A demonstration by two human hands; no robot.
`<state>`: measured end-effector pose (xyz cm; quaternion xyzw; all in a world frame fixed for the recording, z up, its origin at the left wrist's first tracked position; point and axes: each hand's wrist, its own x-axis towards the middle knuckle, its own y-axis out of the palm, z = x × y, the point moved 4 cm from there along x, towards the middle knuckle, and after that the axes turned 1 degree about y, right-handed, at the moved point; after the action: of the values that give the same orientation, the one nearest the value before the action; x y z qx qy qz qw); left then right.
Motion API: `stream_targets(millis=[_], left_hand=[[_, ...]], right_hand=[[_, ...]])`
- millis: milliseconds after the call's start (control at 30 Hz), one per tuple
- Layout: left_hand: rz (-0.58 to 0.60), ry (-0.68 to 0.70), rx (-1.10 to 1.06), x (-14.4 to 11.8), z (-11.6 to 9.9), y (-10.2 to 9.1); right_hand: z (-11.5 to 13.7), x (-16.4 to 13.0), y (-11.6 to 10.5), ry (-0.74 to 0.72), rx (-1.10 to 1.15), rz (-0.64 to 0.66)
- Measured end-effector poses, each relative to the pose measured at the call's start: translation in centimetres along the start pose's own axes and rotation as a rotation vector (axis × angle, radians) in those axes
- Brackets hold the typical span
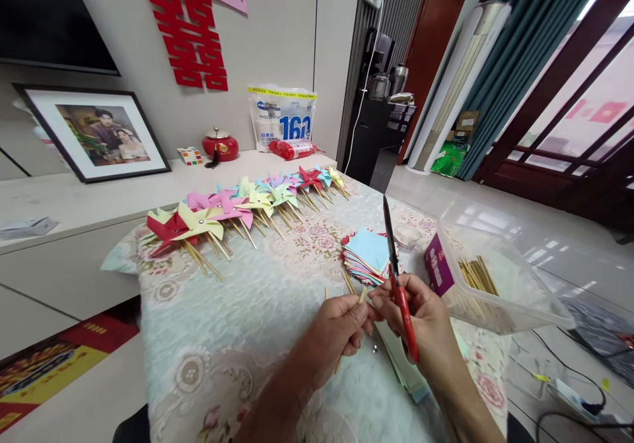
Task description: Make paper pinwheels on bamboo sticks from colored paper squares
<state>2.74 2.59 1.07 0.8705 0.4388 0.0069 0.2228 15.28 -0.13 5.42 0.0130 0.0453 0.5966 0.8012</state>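
Note:
My left hand [341, 327] is closed around a thin wooden stick [363, 295], whose tip pokes up past the thumb. In my right hand [426, 314] are red-handled scissors [407, 324], their dark blades together and pointing up and away. The right fingertips meet the left ones by the stick's tip; what they pinch there is hard to see. Under the right forearm lies a stack of pale green paper [403, 367], with a small shiny metal piece [375, 348] beside it. Just beyond the hands sits a pile of coloured paper squares [367, 250].
Several paper pinwheels [255, 197] on sticks lie in a row along the table's far edge. At right, a clear plastic box [520, 298] holds wooden sticks [478, 275]. A flowered cloth [238, 324] covers the table. Behind is a white cabinet [183, 182].

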Motion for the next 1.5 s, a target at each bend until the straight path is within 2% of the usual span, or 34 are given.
stream_targets(millis=[133, 300, 400, 467, 633, 833, 933, 1000, 1133, 1200, 1367, 1500], left_hand=[[0.016, -0.018, 0.040, -0.1, 0.3, -0.3], [0.085, -0.019, 0.105, -0.3, 0.5, 0.0], [0.109, -0.026, 0.139, -0.3, 0.7, 0.3], [0.091, -0.038, 0.122, -0.2, 0.9, 0.4], [-0.066, -0.008, 0.030, 0.2, 0.8, 0.2], [-0.063, -0.042, -0.053, -0.1, 0.2, 0.6], [-0.061, -0.051, -0.095, -0.1, 0.1, 0.7], [-0.101, -0.030, -0.081, 0.0, -0.1, 0.4], [-0.304, 0.067, 0.035, 0.1, -0.9, -1.3], [-0.381, 0.099, 0.078, 0.0, -1.4, -2.3], [-0.428, 0.130, 0.038, -0.2, -2.3, -3.6], [-0.415, 0.137, -0.024, -0.2, -2.4, -3.8]], right_hand=[[-0.7, -0.3, 0.2, 0.052, 0.071, 0.068], [-1.7, -0.2, -0.2, 0.067, 0.142, 0.064], [-2.1, -0.1, 0.0, 0.068, 0.197, 0.133], [-2.3, -0.1, -0.1, 0.066, 0.195, 0.153], [-2.4, 0.0, -1.1, 0.013, 0.134, 0.009], [-2.7, 0.1, -1.4, 0.050, 0.170, 0.051], [-2.6, 0.0, -1.2, 0.027, 0.161, 0.037], [-2.4, 0.0, -1.0, -0.001, 0.133, 0.016], [-2.1, -0.5, -1.0, -0.053, 0.010, -0.009], [-1.9, -1.0, -1.4, -0.067, -0.095, 0.036], [-1.2, -2.7, -2.4, -0.069, -0.511, 0.225], [-0.8, -3.8, -2.8, 0.045, -0.840, 0.340]])
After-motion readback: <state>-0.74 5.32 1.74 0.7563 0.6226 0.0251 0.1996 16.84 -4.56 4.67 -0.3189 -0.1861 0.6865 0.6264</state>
